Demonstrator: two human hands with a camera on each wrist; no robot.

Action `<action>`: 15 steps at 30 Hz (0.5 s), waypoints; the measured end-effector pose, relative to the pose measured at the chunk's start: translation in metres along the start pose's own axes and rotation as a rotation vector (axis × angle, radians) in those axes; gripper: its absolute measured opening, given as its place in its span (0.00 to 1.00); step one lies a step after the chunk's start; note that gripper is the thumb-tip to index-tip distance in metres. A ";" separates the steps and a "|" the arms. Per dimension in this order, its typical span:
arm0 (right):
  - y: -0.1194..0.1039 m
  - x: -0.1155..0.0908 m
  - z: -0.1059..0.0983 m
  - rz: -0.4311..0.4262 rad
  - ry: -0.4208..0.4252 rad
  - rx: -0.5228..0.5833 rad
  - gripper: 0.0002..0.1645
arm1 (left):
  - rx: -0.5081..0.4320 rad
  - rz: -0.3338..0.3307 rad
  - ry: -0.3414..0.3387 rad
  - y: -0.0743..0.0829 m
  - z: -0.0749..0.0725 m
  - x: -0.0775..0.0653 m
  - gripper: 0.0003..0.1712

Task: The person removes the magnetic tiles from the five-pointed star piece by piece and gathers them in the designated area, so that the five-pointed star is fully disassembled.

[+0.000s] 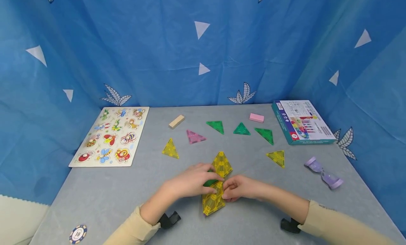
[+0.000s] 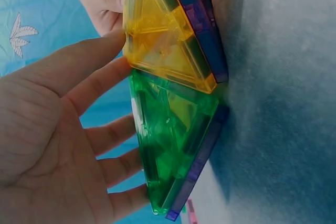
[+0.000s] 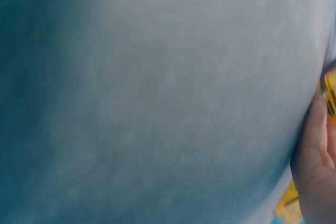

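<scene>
At the table's front middle, a cluster of clear triangle tiles is joined edge to edge: a far yellow tile (image 1: 222,164), a near yellow tile (image 1: 213,202) and a green tile (image 1: 210,182) between them. My left hand (image 1: 196,179) lies on the cluster's left side. In the left wrist view its straight fingers (image 2: 100,85) touch the green tile (image 2: 173,150) and a yellow tile (image 2: 163,40), which stand tilted up over a blue-purple tile edge (image 2: 207,35). My right hand (image 1: 241,188) curls its fingers on the near yellow tile's right edge. The right wrist view shows only a finger (image 3: 315,171) and grey table.
Loose triangles lie beyond the cluster: yellow (image 1: 170,148), pink (image 1: 195,136), three green (image 1: 241,129), yellow (image 1: 277,157). An insect puzzle board (image 1: 108,137) lies at the left, a box (image 1: 301,122) and a purple hourglass (image 1: 323,172) at the right. A wooden block (image 1: 176,121), a pink block (image 1: 256,117) and a chip (image 1: 78,233) are also there.
</scene>
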State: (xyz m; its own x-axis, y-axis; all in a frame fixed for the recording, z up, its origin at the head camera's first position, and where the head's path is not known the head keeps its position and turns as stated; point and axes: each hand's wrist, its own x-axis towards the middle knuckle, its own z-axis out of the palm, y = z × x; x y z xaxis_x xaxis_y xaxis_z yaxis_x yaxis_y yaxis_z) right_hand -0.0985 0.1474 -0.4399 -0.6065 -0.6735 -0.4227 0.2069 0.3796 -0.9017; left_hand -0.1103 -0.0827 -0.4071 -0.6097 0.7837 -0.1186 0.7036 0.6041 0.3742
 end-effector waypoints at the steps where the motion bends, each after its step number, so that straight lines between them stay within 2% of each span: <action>1: 0.001 0.002 0.002 -0.004 0.004 0.003 0.11 | 0.007 -0.006 0.000 0.001 0.000 0.000 0.23; 7: 0.004 0.006 0.007 -0.053 0.032 -0.025 0.12 | 0.007 -0.020 -0.005 0.002 -0.002 0.000 0.22; 15: 0.009 0.005 -0.005 -0.175 0.069 -0.190 0.09 | 0.025 -0.021 0.022 0.003 -0.001 0.002 0.22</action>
State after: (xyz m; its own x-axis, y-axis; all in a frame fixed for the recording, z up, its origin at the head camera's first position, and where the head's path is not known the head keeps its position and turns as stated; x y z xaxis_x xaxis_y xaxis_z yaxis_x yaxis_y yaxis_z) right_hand -0.1029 0.1508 -0.4496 -0.6724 -0.6970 -0.2491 -0.0491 0.3777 -0.9246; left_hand -0.1098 -0.0792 -0.4052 -0.6325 0.7673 -0.1059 0.6991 0.6243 0.3486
